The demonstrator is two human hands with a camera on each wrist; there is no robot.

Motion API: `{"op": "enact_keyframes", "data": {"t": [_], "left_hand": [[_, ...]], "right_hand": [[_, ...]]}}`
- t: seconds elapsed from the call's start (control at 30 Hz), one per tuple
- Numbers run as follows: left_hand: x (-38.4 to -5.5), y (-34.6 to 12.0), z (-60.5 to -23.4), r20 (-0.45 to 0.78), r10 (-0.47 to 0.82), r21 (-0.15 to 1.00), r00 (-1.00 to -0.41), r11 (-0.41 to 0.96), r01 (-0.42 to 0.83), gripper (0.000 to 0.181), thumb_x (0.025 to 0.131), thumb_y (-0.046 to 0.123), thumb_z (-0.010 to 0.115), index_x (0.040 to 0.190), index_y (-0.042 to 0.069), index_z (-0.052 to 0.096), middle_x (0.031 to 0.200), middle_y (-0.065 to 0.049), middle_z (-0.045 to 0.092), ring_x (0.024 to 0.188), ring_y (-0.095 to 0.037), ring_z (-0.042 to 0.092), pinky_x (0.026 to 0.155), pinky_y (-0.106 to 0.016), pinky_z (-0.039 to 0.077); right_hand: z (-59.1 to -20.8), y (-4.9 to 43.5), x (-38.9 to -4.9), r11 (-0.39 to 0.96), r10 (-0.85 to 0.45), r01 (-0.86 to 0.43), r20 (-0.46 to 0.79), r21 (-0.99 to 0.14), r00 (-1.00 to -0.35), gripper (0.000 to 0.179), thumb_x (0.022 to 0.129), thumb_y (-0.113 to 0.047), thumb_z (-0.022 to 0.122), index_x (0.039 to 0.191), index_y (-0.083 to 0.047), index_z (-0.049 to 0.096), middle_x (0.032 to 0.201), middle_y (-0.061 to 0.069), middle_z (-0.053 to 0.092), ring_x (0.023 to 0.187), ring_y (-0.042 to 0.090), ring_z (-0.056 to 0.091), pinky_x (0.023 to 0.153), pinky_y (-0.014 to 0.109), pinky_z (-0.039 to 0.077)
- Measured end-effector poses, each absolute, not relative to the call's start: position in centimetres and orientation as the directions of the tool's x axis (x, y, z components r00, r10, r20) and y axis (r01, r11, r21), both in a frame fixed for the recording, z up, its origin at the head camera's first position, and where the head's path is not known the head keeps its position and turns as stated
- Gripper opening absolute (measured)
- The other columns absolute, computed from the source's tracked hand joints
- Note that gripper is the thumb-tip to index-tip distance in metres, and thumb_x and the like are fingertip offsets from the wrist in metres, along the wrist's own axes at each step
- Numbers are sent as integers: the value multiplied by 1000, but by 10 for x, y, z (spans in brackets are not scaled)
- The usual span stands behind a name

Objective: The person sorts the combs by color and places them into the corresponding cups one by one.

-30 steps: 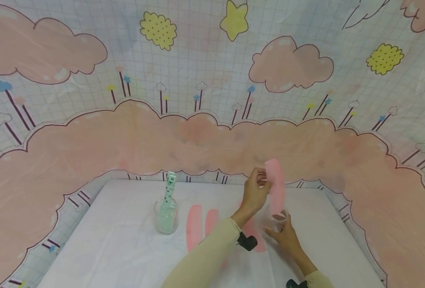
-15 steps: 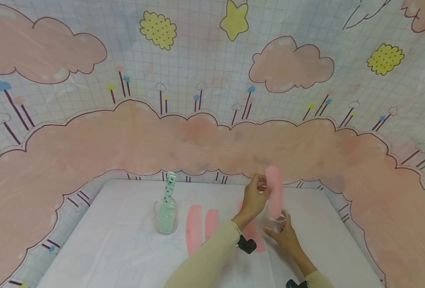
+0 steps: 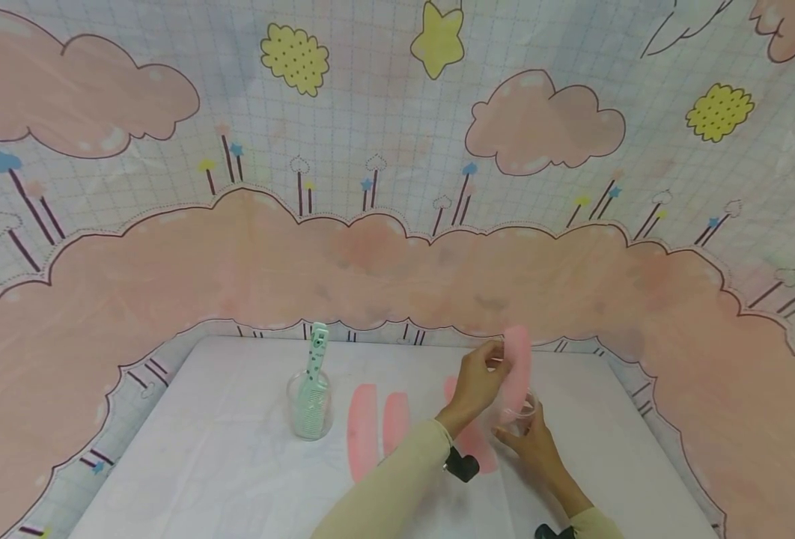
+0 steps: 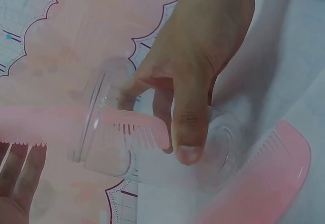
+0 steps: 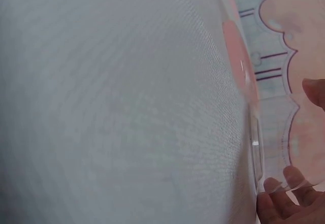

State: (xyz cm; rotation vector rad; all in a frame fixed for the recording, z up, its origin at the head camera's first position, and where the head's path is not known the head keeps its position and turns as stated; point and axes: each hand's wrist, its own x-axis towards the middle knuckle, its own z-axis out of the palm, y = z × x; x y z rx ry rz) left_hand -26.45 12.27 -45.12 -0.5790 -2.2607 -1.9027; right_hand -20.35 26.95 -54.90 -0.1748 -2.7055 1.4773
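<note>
Partly inside cup [image 4: 109, 155], pink comb [image 3: 518, 363] pinched by left hand [image 3: 480, 379]; right hand [image 3: 536, 443] seemingly grips cup

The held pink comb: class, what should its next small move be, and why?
Probably ease the held pink comb a little deeper into the clear cup before the left hand lets go. The left wrist view shows its toothed end inside the cup but short of the bottom, and the right hand grips the cup.
</note>
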Motion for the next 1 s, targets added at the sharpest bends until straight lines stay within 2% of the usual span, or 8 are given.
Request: {"op": "enact_keyframes", "data": {"t": [0.23, 0.6, 1.0], "left_hand": [[-265, 124, -458, 324, 204, 923, -924, 147, 356, 16, 93, 16, 65, 108, 13, 69, 108, -3, 73, 93, -11, 69, 82, -18, 55], [-265, 124, -468, 309, 230, 918, -923, 179, 353, 17, 91, 11, 66, 107, 11, 69, 102, -4, 73, 94, -9, 68, 85, -18, 55], [-263, 123, -471, 261, 234, 924, -936, 221, 313, 17, 94, 17, 65, 110, 13, 68, 105, -2, 72, 96, -8, 66, 85, -18, 55]], "right_hand": [[-549, 269, -204, 533, 123, 58, 10, -844, -992, 97, 82, -29, 80, 150, -7, 15, 140, 27, 49, 130, 41, 48, 111, 59, 38], [-548, 268, -204, 536, 122, 73, -9, -841, -992, 97, 82, -30, 80, 150, -9, 14, 142, 26, 46, 132, 41, 46, 111, 59, 37], [-546, 267, -201, 564, 130, 79, -6, -822, -991, 100, 83, -32, 79, 151, -6, 11, 136, 27, 48, 128, 41, 49, 110, 58, 39]]}}
